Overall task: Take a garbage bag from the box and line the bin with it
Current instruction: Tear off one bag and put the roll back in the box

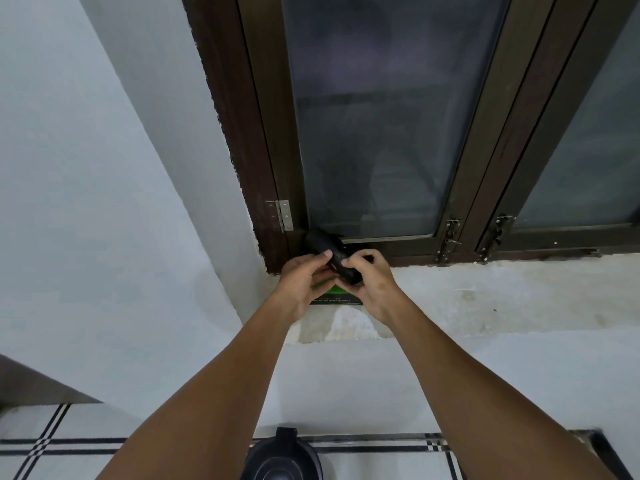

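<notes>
A black roll of garbage bags [337, 254] is held over the window sill, its upper end sticking up toward the window frame. My left hand [304, 284] grips the roll from the left, and my right hand [370, 284] grips it from the right, fingertips pinched on the plastic. Under both hands a green and black box [337, 297] lies flat on the sill, mostly hidden by my hands. On the floor below, a dark round bin [282, 459] with a lid shows between my forearms at the bottom edge.
The concrete sill [485, 299] runs to the right under a brown-framed window [381, 116] with latches [450, 237]. White walls lie left and below. The floor [52, 445] is white tile with black stripes.
</notes>
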Motion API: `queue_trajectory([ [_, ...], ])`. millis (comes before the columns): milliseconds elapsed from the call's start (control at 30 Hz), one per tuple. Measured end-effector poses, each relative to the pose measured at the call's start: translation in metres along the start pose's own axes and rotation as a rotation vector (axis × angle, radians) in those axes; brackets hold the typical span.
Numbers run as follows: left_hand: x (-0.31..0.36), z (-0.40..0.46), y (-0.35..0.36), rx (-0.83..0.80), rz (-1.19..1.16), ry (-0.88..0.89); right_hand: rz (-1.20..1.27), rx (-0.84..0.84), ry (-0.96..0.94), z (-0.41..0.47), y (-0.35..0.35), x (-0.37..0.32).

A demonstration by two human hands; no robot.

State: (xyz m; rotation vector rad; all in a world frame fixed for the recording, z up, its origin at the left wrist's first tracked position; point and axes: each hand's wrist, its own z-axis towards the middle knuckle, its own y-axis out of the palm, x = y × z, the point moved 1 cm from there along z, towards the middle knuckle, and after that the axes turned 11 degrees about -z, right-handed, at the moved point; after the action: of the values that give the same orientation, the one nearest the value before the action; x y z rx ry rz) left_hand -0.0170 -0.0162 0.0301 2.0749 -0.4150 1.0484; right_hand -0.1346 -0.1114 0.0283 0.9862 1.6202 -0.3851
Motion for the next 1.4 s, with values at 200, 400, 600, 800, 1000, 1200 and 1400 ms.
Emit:
queue_trajectory([
  [200,-0.002,-0.001,0.007,0.008,0.079,-0.022,-0.483,-0.017,-0.079,-0.002,0.006,-0.001],
  [400,-0.003,0.001,0.004,0.016,0.067,-0.006,-0.404,-0.047,-0.093,-0.003,0.006,0.001],
  [600,0.0,-0.007,0.0,-0.025,-0.033,-0.15,-0.263,0.079,0.0,0.003,0.002,-0.002],
  [800,0.003,-0.011,-0.008,-0.062,-0.036,-0.248,0.02,0.215,0.179,0.004,0.002,-0.01],
  [1000,0.0,-0.008,-0.013,-0.025,0.006,-0.255,-0.374,0.061,0.222,0.001,0.002,-0.013],
  [1200,0.011,-0.009,-0.01,-0.049,-0.081,-0.272,-0.725,-0.096,0.185,0.006,-0.002,-0.014],
  [1400,0.013,-0.005,-0.013,-0.075,0.082,-0.244,-0.395,-0.028,0.204,0.007,0.008,-0.014],
])
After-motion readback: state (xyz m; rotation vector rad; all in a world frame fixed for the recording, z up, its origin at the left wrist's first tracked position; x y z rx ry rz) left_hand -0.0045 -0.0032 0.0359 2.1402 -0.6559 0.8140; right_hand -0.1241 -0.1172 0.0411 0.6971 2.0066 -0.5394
